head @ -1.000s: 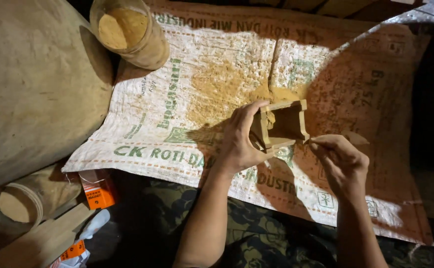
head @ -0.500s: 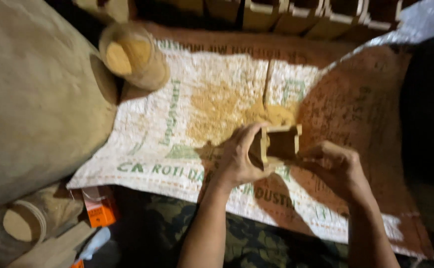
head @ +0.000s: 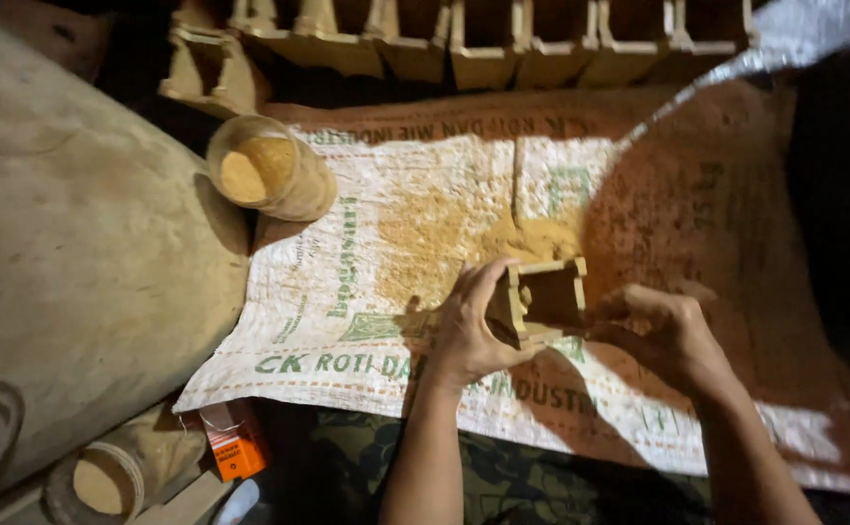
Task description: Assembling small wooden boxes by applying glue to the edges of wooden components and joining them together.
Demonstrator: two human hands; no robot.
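Two hands meet at a small open-topped wooden box (head: 541, 301) above the woven sack (head: 347, 292): left hand (head: 468, 335) clasping its near side, right hand (head: 663, 335) seemingly pinching its right end, opening upward.

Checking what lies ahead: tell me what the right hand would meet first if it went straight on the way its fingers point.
The right hand points left toward the small open wooden box, which it already reaches or touches; beyond that sits the left hand. Depth is hard to judge.
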